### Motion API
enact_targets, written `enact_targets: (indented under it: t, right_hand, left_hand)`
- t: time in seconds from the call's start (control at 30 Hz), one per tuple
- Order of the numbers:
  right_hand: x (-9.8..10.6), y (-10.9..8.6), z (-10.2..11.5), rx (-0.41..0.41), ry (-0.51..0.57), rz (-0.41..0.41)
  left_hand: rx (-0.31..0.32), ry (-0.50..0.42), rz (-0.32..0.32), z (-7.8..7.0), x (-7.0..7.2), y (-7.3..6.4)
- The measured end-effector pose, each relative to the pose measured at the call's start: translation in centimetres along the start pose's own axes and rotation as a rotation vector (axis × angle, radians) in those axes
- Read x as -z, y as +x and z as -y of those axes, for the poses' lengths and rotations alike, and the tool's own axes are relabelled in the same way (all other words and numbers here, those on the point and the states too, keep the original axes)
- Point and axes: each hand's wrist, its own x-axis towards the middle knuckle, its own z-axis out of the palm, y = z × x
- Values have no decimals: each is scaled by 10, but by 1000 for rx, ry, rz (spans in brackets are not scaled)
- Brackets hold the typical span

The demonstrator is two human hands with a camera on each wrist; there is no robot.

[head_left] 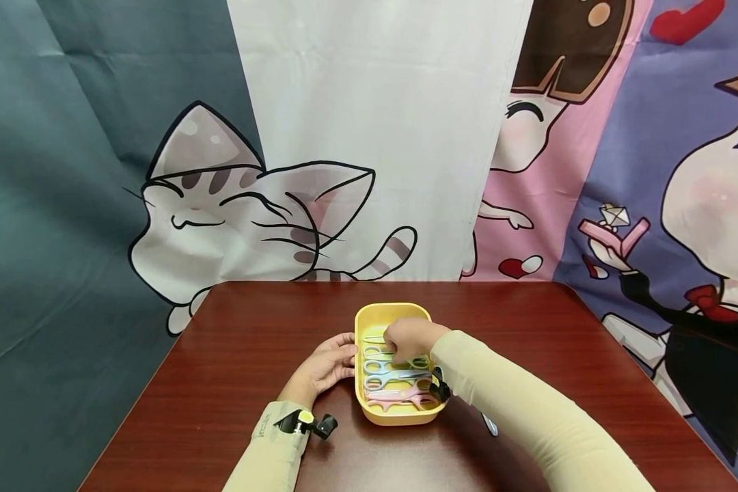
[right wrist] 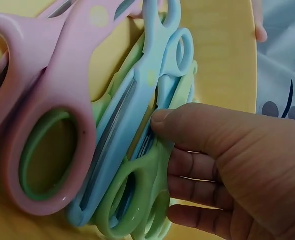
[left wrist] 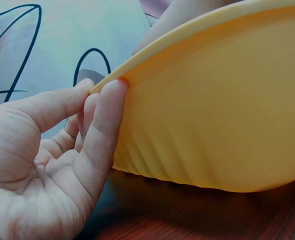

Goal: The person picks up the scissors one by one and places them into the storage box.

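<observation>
A yellow plastic basket (head_left: 400, 419) stands on the table, holding several scissors with pastel handles. My left hand (head_left: 327, 363) is at its left side, and in the left wrist view the thumb and fingers pinch the basket's rim. Inside the basket, my right hand (head_left: 412, 336) has its thumb on the green scissors (right wrist: 148, 165), with the other fingers curled behind them. Beside these lie light blue scissors (right wrist: 150, 75), then pink scissors (right wrist: 70, 80) nearer the front end. The blades of the green pair are mostly hidden.
The dark red-brown table (head_left: 270, 321) reaches back to a cartoon-printed curtain (head_left: 369, 102). A small light blue item (head_left: 490, 425) lies on the table right of the basket, partly covered by my right sleeve (head_left: 529, 403).
</observation>
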Motion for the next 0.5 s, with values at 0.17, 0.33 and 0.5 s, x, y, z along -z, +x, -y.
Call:
enact_targets:
  t: [0.17, 0.33, 0.5]
  right_hand:
    - [-1, 0, 1, -22, 14, 7]
    - [1, -1, 1, -37, 50, 18]
    - [10, -11, -2, -75, 113, -47]
  left_hand:
    - [-5, 20, -9, 1, 0, 1]
    - [-1, 18, -3, 0, 0, 0]
    - [7, 1, 11, -2, 0, 0]
